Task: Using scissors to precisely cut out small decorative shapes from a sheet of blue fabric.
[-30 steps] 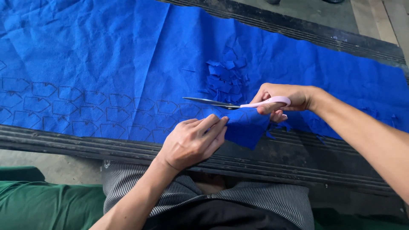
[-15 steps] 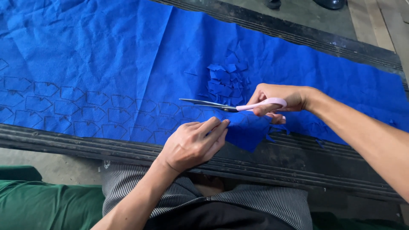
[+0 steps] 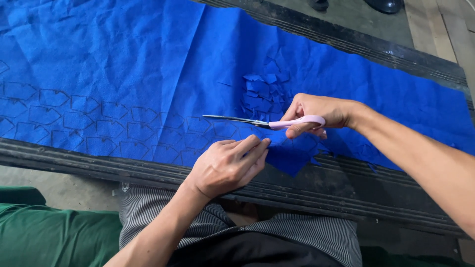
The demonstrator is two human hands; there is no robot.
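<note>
1. The right hand (image 3: 319,114) had its grip closed around the pink handles of a pair of scissors (image 3: 262,121), fingers through the loops and thumb on top.
2. The scissors lay almost level, their thin metal blades pointing toward the left end of the table (image 3: 346,183) and only slightly parted, just above the blue fabric (image 3: 148,64).
3. The left hand (image 3: 227,165) rested at the near edge of the table, just below the blades, with its grip pinched shut on the fabric there: fingers held straight and together, thumb tucked under; whether it pressed down or lifted the cloth could not be told.
4. The two hands were near each other but apart, the scissor blades passing over the left fingertips (image 3: 262,144).
5. The blue fabric covered most of the table from its far edge to its near edge; along the near edge, to the left of the hands, rows of outlined pentagon shapes (image 3: 89,123) were drawn on it in dark lines.
6. Below the right hand the near edge of the fabric was ragged and cut away, leaving a pointed flap hanging over the dark ribbed edge of the table.
7. A small heap of cut blue pieces (image 3: 267,89) lay on the fabric just beyond the right hand, toward the far edge.
8. Below the table's near edge showed the person's striped shirt (image 3: 307,237) and, at the lower left, green cloth (image 3: 54,237).
</note>
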